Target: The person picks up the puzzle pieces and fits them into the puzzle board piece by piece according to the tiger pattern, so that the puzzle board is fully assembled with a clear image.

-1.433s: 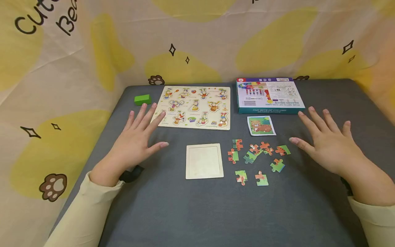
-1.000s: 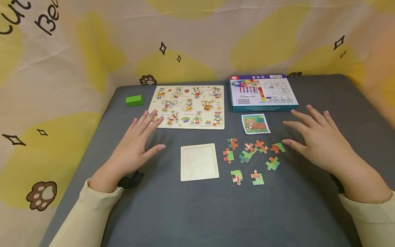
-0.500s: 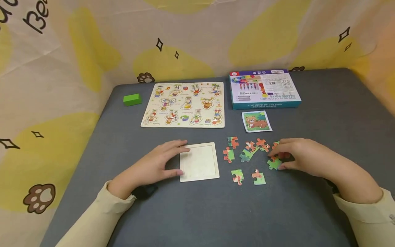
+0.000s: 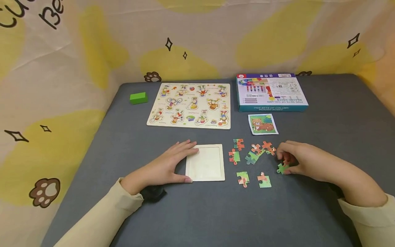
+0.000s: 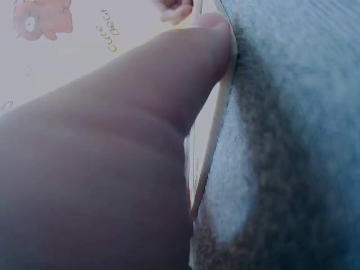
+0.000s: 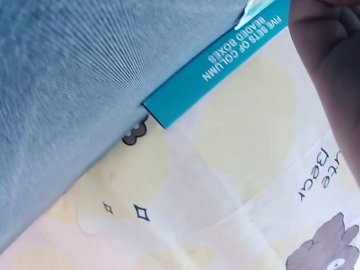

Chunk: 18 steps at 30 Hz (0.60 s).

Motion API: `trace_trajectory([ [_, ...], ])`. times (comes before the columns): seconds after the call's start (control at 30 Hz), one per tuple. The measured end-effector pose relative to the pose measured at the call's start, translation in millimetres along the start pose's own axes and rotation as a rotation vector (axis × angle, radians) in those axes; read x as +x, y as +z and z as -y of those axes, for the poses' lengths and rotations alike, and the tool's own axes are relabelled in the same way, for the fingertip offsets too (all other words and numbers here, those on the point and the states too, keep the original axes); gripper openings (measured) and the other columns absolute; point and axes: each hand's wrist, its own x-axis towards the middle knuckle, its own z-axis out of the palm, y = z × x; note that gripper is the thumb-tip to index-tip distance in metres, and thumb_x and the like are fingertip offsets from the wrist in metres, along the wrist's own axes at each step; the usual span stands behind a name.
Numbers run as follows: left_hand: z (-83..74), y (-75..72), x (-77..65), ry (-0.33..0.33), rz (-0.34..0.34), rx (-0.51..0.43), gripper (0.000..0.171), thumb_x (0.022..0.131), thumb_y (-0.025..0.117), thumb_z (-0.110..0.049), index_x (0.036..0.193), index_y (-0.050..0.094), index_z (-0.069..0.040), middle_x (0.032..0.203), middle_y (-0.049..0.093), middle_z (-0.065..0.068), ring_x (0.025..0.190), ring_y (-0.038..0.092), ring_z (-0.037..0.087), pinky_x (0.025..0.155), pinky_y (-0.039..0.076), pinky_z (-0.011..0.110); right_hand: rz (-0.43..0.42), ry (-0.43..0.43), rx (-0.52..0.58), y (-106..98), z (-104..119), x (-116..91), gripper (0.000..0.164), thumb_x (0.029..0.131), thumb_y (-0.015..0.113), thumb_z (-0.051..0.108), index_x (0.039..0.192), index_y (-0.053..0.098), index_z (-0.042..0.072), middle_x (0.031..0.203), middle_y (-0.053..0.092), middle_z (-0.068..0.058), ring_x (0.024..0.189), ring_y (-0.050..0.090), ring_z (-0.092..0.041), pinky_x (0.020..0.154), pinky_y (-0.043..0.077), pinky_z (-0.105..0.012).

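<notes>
My left hand (image 4: 168, 164) rests at the left edge of a square wooden puzzle tray (image 4: 206, 164), fingers fairly straight at the upper left corner and thumb at the lower left. In the left wrist view the thumb (image 5: 211, 42) touches the tray's edge. To the right, my right hand (image 4: 303, 161) curls over a green and orange jigsaw piece (image 4: 282, 168), pinching it between thumb and fingers near the table. Several other jigsaw pieces (image 4: 243, 179) lie loose between tray and hand. The right wrist view shows only part of the hand, not the piece.
A picture card of a tiger (image 4: 263, 124) lies behind the pieces. Farther back are a box (image 4: 271, 92) and a wooden peg puzzle board (image 4: 189, 106), with a green block (image 4: 139, 98) at its left. A printed cloth (image 4: 197, 34) closes off the back and left.
Both hands have come down from above the table. The left has settled on the tray's left edge; the right has reached in among the pieces and closed its fingers on one, shifting it slightly right.
</notes>
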Motion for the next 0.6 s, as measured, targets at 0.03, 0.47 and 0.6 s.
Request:
trace_trajectory([
  [0.03,0.4,-0.1,0.9,0.007,-0.005,-0.005,0.093,0.089,0.086,-0.041,0.163,0.038,-0.012,0.172,0.024,0.004,0.161,0.011,0.023,0.129,0.005,0.05,0.01,-0.012,-0.009,-2,1,-1,0.033,0.08,0.093,0.013,0.1,0.07,0.026,0.092,0.056,0.016,0.086,0.06,-0.01,0.068,0.052,-0.024],
  [0.47,4.5,0.1,2.3,0.02,-0.036,0.014,0.097,0.089,0.085,-0.044,0.165,0.034,-0.011,0.171,0.027,0.004,0.16,0.014,0.022,0.129,0.007,0.048,-0.048,-0.118,0.052,-14,118,71,0.027,0.088,0.086,0.004,0.1,0.069,0.02,0.093,0.07,0.014,0.085,0.065,-0.007,0.077,0.059,-0.033],
  [0.6,2.2,2.5,0.8,0.017,-0.028,0.012,0.094,0.09,0.083,-0.046,0.164,0.036,-0.011,0.172,0.026,0.002,0.16,0.013,0.022,0.129,0.007,0.048,-0.078,-0.121,0.081,11,143,101,0.025,0.087,0.085,0.003,0.092,0.065,0.017,0.085,0.068,0.01,0.071,0.06,-0.005,0.066,0.054,-0.026],
])
